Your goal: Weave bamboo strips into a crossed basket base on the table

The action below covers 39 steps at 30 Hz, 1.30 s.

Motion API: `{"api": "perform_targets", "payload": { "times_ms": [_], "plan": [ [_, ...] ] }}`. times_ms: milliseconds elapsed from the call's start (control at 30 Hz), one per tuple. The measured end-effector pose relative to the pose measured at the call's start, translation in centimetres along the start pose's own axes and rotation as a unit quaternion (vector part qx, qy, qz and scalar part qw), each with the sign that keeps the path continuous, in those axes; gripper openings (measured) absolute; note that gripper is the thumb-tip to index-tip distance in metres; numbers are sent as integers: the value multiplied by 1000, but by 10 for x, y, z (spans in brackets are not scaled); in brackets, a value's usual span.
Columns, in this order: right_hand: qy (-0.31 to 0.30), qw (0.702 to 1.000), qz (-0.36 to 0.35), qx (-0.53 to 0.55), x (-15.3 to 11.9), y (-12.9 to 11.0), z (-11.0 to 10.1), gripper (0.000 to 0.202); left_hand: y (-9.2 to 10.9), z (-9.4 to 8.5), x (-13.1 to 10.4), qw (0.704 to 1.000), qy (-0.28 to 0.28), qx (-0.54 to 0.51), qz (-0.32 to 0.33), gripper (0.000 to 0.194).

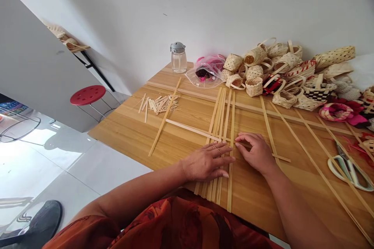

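Observation:
Several long pale strips (216, 114) lie close together, running away from me over the wooden table (125, 124). My left hand (208, 161) rests palm down on them, its fingers spread. A crosswise strip (193, 129) reaches from a slanted strip (159, 136) at the left to the bundle. My right hand (254, 151) is just right of the bundle, with thumb and forefinger pinched together at a thin crosswise strip. That strip's right end (282, 158) shows beyond my right hand, across another long strip (269, 126).
Short strip pieces (163, 104) lie at the left. Behind stand a bottle (179, 58), a plastic bag (206, 74) and many small woven baskets (254, 85). Scissors (347, 167) and more long strips (306, 151) lie at the right. A red stool (88, 95) stands beyond the table.

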State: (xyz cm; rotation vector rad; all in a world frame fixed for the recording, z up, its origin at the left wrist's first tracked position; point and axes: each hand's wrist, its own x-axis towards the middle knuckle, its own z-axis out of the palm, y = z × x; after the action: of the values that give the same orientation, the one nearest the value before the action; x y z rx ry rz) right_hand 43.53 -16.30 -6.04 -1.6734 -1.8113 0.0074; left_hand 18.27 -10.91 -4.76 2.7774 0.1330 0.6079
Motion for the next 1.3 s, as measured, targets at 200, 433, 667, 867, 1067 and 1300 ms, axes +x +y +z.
{"api": "perform_targets", "payload": {
  "times_ms": [200, 433, 667, 867, 1067, 1300],
  "plan": [
    [0, 1000, 13, 7, -1, 1, 2, 9, -38, -46, -36, 942, 178, 84, -270, 39],
    [3, 1000, 21, 14, 0, -3, 1, 9, -93, -82, -107, 804, 150, 157, -553, 65],
    [5, 1000, 20, 10, -1, -3, 1, 8, -90, -86, -110, 785, 200, 212, -547, 58],
    [0, 1000, 21, 5, -2, -5, 0, 8, -63, -55, -70, 956, 107, 114, -247, 40],
    [3, 1000, 18, 2, -1, -4, 1, 7, -67, -43, -40, 957, 36, 182, -222, 35],
    [0, 1000, 18, 11, -1, -2, 1, 8, -77, -39, -47, 945, 33, 214, -243, 27]
  ]
}}
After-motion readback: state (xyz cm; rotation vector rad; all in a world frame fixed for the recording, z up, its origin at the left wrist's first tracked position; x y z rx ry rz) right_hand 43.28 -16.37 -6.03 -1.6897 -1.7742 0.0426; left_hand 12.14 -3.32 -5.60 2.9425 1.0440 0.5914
